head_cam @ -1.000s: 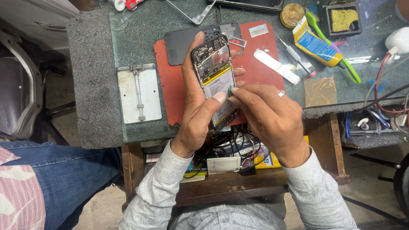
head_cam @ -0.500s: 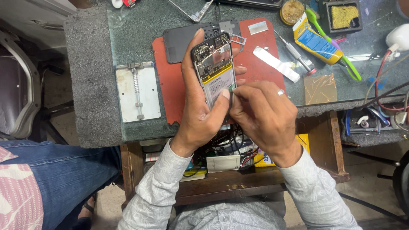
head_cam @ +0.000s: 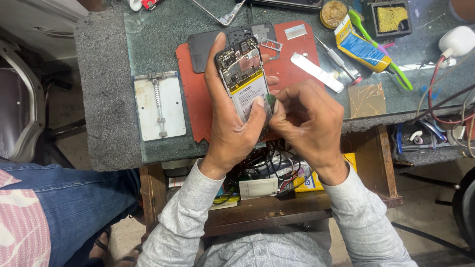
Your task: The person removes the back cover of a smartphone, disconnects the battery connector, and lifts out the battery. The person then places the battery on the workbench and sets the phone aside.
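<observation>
here, left hand (head_cam: 232,126) gripping opened phone (head_cam: 245,79) (battery showing)

free: glass top (head_cam: 163,34) left of red mat (head_cam: 198,118) | blocked right: metal strip (head_cam: 316,72), screwdriver (head_cam: 339,60), glue tube (head_cam: 360,49)

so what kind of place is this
Most likely a phone repair bench. The left hand holds an opened phone with its battery exposed, the right hand pinches at its edge, and a red work mat, screwdriver and metal holder plate lie on the glass-topped table.
</observation>
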`<state>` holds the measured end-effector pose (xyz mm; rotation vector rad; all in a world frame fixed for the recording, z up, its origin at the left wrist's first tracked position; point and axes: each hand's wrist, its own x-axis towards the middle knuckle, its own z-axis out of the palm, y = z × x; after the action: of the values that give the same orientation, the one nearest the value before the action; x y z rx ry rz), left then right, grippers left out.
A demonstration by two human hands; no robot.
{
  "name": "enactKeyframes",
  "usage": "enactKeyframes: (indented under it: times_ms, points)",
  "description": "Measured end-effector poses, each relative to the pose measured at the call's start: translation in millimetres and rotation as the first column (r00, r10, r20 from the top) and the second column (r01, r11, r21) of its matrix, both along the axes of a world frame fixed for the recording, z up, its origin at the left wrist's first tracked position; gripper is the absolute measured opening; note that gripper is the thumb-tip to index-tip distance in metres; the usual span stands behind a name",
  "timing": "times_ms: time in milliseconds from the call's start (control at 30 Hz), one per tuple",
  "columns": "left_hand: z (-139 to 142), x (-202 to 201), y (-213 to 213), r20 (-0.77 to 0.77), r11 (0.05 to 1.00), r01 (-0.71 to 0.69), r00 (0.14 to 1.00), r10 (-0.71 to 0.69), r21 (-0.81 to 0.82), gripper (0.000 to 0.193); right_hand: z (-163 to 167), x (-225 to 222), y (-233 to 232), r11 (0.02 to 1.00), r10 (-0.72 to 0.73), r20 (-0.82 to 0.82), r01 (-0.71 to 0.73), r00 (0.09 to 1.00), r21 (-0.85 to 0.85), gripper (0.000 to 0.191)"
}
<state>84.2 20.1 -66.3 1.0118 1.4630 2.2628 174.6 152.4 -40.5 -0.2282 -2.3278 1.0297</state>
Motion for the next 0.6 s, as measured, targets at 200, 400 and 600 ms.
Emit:
enactKeyframes:
  times_ms: [200, 400, 600]
  points:
    - [0.6, 0.8, -2.8, -0.038, 0.999, -0.034, 0.999, 0.034, -0.004, 0.081, 3.5, 0.3, -4.0, 0.996, 0.007, 0.035, -0.004, 0.999, -0.091, 0.014]
    - [-1.1, -2.2, -6.2, 0.045, 0.997, 0.036, 0.998, -0.039, 0.065, 0.081, 14.5, 0.9, -12.3, 0.997, 0.082, 0.001, -0.082, 0.997, 0.003, 0.017]
    - [-2.2, -0.8, -5.9, 0.104, 0.994, 0.06, 0.992, -0.069, 0.088, 0.079, 8.8, -4.6, -17.1, 0.986, 0.014, 0.021, -0.018, 1.0, 0.168, 0.017]
